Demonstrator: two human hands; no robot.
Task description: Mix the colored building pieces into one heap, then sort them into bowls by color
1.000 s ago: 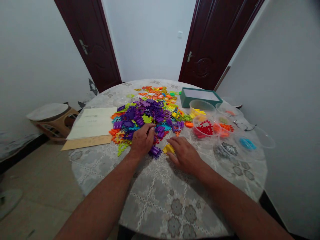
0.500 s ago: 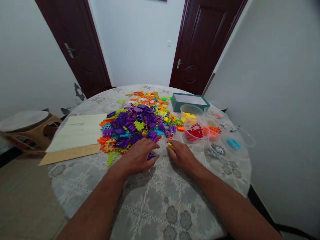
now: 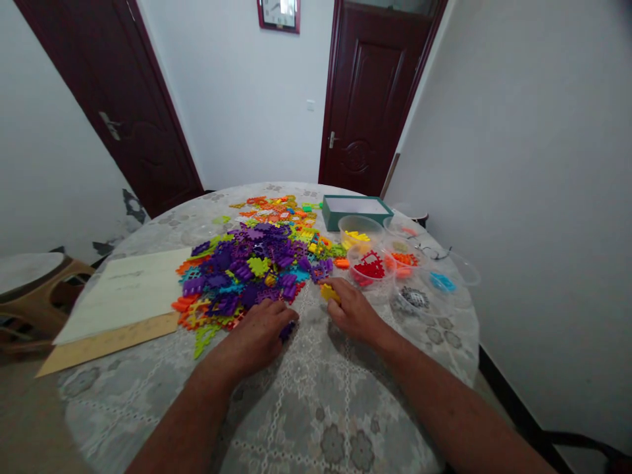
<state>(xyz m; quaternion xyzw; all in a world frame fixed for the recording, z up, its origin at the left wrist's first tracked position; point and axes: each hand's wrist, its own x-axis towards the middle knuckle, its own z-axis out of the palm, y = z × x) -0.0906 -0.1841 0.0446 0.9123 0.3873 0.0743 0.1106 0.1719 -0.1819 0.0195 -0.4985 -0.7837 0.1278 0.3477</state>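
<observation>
On a round table [image 3: 306,408] spread with a grey and white patterned cloth, a person's two hands sit well apart, both near the front edge of a heaped pile of plastic pieces [image 3: 237,257]. The right hand [image 3: 354,311] pinches a yellow piece [image 3: 329,293] between thumb and fingers, just off the cloth or touching it, to the right of the pile. The left hand [image 3: 259,336] lies palm down at the pile's near edge, its fingers bent over a dark purple piece [image 3: 287,330]; the hand covers most of that piece, so I cannot tell whether the fingers grip it or only rest on it.

Purple dominates the pile, with a lime-green piece [image 3: 259,266] lying on top and orange and blue ones showing at its left side. Beyond the right hand stand clear tubs: one with yellow pieces [image 3: 356,239], one nearer with red pieces [image 3: 368,266], others with orange pieces [image 3: 403,259], grey pieces [image 3: 413,297] and blue pieces [image 3: 443,282]. Behind them is a green box [image 3: 338,217], open at the top. Left of the pile, a pale sheet [image 3: 123,286] lies flat along a tan strip [image 3: 108,342].
</observation>
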